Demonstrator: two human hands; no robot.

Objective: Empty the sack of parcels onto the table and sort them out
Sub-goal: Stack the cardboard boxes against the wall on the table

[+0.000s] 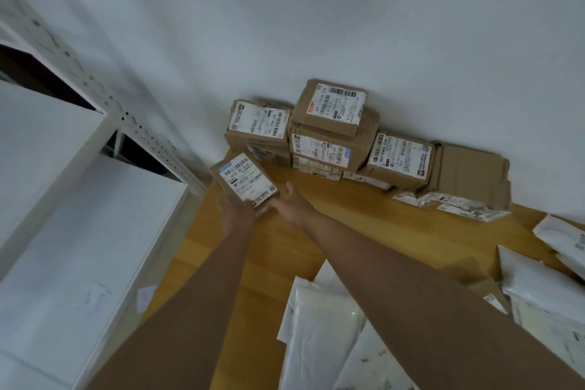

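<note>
A small labelled box [245, 182] was gripped at its near end by the left hand [238, 213], left of frame centre; the right hand [292, 204] lay open beside it. It would best be set squarely against the stacked boxes [329, 127] at upper centre, label kept upward.

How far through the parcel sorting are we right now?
Well along, by the look of it. Done: cardboard boxes stand stacked against the wall, and white mailer bags lie grouped on the wooden table. In hand: the left hand holds a small labelled box near the stack, the right hand open beside it. Left: placing that box, and perhaps tidying the loose bags at right. No sack is in view.
</note>
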